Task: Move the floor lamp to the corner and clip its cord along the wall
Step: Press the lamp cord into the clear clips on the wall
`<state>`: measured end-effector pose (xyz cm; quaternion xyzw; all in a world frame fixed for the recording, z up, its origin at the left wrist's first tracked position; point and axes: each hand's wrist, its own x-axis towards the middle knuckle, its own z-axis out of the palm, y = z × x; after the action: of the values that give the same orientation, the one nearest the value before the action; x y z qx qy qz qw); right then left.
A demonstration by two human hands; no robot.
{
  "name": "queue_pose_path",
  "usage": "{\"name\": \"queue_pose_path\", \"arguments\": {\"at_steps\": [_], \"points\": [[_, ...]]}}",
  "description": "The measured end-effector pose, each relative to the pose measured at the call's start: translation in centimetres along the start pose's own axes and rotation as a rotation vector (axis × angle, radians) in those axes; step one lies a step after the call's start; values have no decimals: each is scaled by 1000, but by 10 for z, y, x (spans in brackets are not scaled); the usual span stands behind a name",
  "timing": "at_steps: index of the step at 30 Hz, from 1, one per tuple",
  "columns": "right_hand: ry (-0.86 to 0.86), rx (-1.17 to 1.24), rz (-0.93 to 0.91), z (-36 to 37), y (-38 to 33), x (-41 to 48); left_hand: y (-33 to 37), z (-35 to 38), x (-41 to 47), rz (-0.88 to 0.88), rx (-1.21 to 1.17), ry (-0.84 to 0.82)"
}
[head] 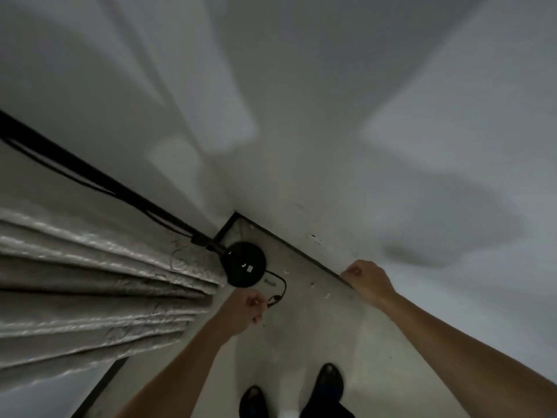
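Both shoes [328,384] sit at six o'clock on the floor [316,333], closest to me. Ahead, my left hand [241,312] has its fingers [256,301] pinched narrow on the black cord [278,286], which loops out of the lamp base [244,263]. That base stands in the corner at eleven o'clock, beside the curtain [90,282]. At one o'clock my right hand [366,280] presses against the baseboard [301,251], fingers curled; what they hold, I cannot tell. If I tug the cord too hard, the base may slide or the pole [90,173] may tip.
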<state>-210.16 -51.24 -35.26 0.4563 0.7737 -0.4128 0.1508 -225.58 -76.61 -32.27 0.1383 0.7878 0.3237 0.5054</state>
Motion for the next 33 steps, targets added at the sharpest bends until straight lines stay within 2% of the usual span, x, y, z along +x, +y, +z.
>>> {"name": "queue_pose_path", "arguments": {"at_steps": [4, 8, 15, 21, 25, 30, 33], "points": [[17, -13, 42, 21, 35, 45, -20, 10, 68, 40, 20, 28], [46, -33, 47, 55, 58, 88, -47, 29, 141, 63, 28, -27], [176, 11, 6, 110, 60, 138, -94, 43, 239, 179, 73, -27], [322, 205, -221, 150, 31, 187, -117, 37, 305, 272, 131, 60], [354, 202, -412, 176, 14, 224, -124, 42, 345, 400, 154, 107], [467, 194, -553, 195, 11, 261, -136, 46, 383, 546, 87, 125], [476, 219, -620, 206, 16, 274, -138, 46, 402, 617, 42, 142]]}}
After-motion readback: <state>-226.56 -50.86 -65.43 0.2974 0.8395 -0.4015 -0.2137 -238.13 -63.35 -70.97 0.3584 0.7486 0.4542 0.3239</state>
